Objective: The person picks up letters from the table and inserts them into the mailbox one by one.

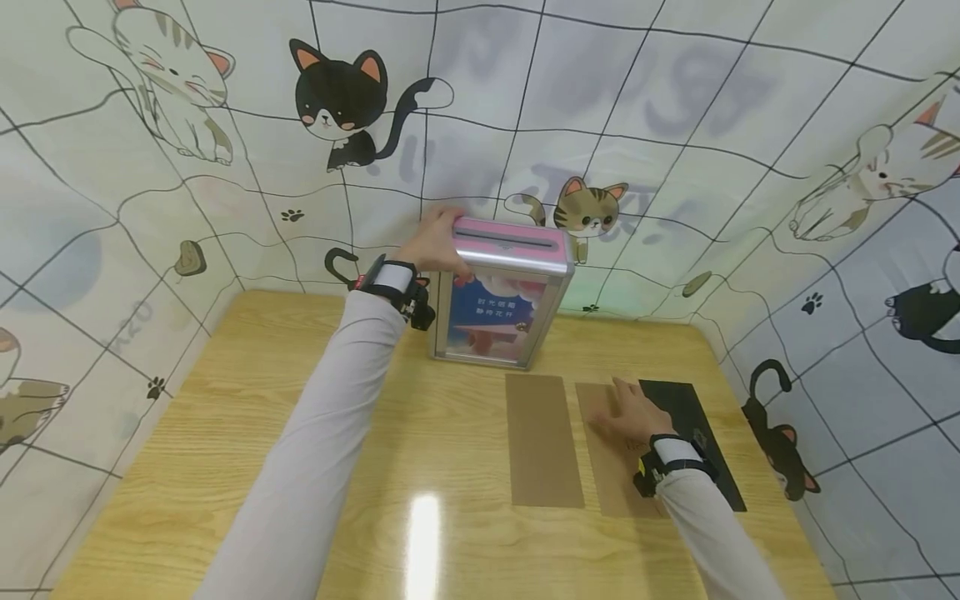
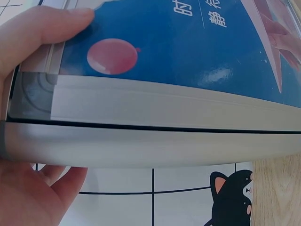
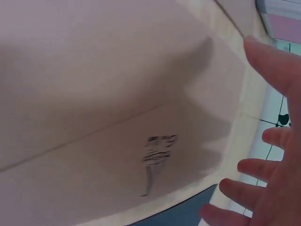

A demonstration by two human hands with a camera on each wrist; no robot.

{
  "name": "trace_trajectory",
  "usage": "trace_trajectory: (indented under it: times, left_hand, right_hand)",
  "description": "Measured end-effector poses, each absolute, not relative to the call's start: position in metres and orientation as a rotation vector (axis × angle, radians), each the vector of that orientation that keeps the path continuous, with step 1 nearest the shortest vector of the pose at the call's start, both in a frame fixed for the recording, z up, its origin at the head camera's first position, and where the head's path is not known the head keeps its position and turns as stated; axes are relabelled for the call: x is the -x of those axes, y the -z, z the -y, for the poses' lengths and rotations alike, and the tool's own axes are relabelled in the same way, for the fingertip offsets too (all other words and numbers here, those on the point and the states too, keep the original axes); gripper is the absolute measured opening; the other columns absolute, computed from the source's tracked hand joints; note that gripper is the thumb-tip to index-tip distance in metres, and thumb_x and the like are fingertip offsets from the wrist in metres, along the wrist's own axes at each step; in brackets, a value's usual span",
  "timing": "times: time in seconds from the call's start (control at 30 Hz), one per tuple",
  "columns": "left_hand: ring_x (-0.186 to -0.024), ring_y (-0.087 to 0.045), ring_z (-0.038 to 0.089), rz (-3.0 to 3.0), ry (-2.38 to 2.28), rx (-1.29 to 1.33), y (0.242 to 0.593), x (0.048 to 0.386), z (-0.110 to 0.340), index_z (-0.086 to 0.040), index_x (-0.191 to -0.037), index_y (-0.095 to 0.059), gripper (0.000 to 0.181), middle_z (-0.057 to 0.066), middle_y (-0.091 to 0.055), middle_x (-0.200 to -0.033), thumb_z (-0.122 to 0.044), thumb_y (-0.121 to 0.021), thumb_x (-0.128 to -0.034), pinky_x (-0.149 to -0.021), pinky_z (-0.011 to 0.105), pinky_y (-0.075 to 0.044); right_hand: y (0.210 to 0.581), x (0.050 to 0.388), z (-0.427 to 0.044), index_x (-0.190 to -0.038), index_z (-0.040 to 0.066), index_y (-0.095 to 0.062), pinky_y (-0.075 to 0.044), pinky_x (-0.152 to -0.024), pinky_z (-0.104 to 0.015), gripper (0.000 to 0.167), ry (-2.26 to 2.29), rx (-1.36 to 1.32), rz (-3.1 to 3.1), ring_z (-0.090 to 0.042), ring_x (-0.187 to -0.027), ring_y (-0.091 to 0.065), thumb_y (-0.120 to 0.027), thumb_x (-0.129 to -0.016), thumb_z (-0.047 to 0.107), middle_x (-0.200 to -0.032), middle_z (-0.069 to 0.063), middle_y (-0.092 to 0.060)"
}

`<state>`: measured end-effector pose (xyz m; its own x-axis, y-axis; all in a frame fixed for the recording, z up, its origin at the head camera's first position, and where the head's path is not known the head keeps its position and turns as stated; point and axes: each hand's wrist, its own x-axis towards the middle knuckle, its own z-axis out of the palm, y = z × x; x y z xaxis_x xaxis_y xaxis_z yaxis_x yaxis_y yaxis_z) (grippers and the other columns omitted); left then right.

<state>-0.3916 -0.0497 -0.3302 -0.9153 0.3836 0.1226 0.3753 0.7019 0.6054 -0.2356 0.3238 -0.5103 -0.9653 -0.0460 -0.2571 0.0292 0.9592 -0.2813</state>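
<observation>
My left hand (image 1: 433,242) grips the upper left corner of an upright slotted box (image 1: 491,321), which has a pink top, silver frame and blue picture front. In the left wrist view, the thumb (image 2: 51,26) lies on the front while other fingers (image 2: 70,188) reach round behind the side. Over a brown paper envelope (image 1: 618,492) hovers my right hand (image 1: 633,412), its fingers spread and holding nothing. The right wrist view shows the hand's shadow and a small dark printed mark on that envelope (image 3: 94,70).
To the left of that envelope lies a plain brown one (image 1: 543,442); to its right, a black one (image 1: 686,417). All rest on a wooden table (image 1: 420,433). A cat-patterned cloth (image 1: 480,100) stands behind the box and along both sides.
</observation>
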Motion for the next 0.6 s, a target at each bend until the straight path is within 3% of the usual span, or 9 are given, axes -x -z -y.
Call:
trace_trajectory:
  times: [0.6]
  left_hand:
    - [-0.121,-0.033,0.028,-2.901,-1.015,-0.639,0.331,0.393,0.049,-0.007,-0.138,-0.03,0.107,0.014,-0.026,-0.14,-0.027,-0.084,-0.0481,-0.101,0.04,-0.033]
  right_hand:
    - [0.527,0.226,-0.333,-0.13,-0.011,-0.033,-0.046,-0.069,-0.051,0.104,0.427,-0.134,-2.861,-0.038,-0.089,-0.052,-0.076,-0.06,0.054,-0.112,-0.035,-0.046]
